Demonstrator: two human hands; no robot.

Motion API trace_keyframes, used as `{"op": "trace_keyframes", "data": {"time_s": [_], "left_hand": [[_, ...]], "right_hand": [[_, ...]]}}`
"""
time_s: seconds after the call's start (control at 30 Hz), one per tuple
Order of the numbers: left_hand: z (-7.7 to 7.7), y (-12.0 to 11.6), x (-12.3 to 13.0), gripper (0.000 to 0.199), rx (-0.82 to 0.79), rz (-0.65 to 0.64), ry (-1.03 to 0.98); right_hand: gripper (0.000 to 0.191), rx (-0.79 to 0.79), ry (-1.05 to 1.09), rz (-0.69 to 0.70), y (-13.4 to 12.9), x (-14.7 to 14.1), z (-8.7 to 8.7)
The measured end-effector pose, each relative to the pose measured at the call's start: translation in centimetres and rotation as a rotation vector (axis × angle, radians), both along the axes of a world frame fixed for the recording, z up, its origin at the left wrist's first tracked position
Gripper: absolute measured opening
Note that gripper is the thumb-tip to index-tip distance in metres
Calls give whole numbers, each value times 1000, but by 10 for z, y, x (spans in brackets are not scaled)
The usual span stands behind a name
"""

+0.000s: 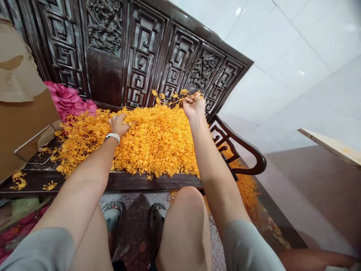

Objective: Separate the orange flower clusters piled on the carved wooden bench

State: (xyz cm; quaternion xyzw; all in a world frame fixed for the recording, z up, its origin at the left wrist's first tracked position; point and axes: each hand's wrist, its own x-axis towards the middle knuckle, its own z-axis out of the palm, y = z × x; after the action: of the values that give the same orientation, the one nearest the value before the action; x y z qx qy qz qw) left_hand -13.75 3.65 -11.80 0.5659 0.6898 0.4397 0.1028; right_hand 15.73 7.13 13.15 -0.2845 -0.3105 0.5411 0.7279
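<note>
A large heap of orange-yellow plastic flower pieces point(158, 143) covers the seat of a dark carved wooden bench. Over its left part lies my left hand point(119, 125), fingers spread and touching the pieces, with a pale band on the wrist. Raised at the heap's back right edge, my right hand point(194, 104) is closed, pinching a thin sprig of yellow flowers point(175, 98) that stretches out to the left. The tips of the right fingers are partly hidden by the hand itself.
The bench's carved back point(104, 82) rises behind the heap, and a curved armrest point(242, 150) bounds its right. Pink flowers point(67, 99), a cardboard box point(25, 120) and a bent wire frame point(35, 145) are at the left. More orange pieces point(246, 192) lie beyond the armrest.
</note>
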Motion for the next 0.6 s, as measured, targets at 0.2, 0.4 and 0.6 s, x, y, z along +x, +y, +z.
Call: {"op": "trace_keyframes", "data": {"time_s": [0.2,0.4,0.6], "left_hand": [[-8,-8,-16,67,-50,176,-125],[30,12,-19,96,-181,275,-226],[162,29,-8,128,5,25,60]], "right_hand": [[58,212,-73,-53,23,61,61],[64,274,-324,-66,27,130,94],[45,340,-473,-22,-14,141,84]]}}
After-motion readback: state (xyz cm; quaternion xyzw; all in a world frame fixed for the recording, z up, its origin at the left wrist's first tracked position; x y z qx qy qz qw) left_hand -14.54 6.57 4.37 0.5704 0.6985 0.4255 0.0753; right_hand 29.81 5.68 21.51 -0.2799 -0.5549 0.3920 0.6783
